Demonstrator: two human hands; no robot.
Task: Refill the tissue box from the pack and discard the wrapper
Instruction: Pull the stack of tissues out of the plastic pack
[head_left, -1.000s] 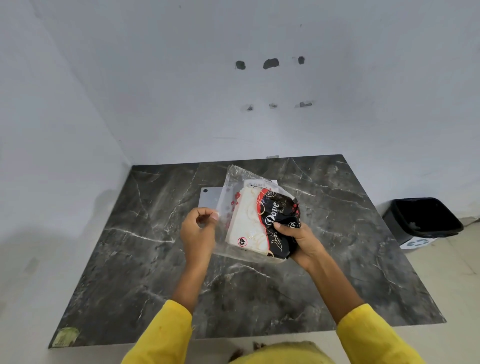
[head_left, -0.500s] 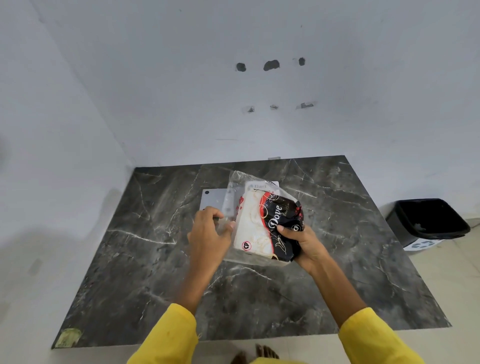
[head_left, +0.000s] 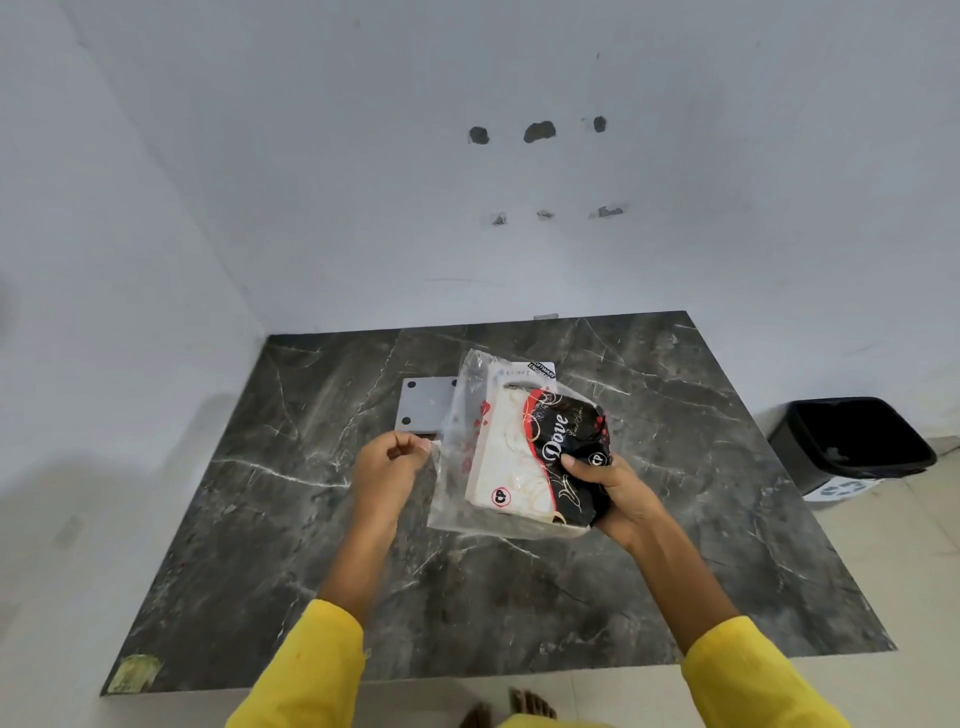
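**Clear plastic pinched at the left, pack gripped at the right**

Clear plastic wrapper (head_left: 457, 457) stretches between the two hands, above the dark marble bench (head_left: 675, 519). The left hand (head_left: 389, 467) has its thumb and fingers closed together on the wrapper's loose left edge. The right hand (head_left: 608, 493) is clamped on the black, printed end of the tissue pack (head_left: 524, 462), thumb on top and fingers underneath.

The pack's long axis runs from the right hand's grip up and away toward the far side of the bench. The slack, see-through part of the wrapper lies to the pack's left, toward the left hand. So the opening, or the slack to be torn, faces the left hand, which is the nearer one to it; the right hand serves as the anchor. Judged from this, the step in hand is getting the wrapper open or drawing it off sideways, which calls for the two hands to pull apart along the left-right line.

Behind the pack, on the bench, lies a flat pale grey piece (head_left: 423, 402) with dark dots at its corners. It may belong to the tissue box, though that cannot be told; what it holds is not visible.

On the floor to the right of the bench, well apart from both hands, stands a black bin (head_left: 852, 441). Its inside looks dark and its contents cannot be made out.
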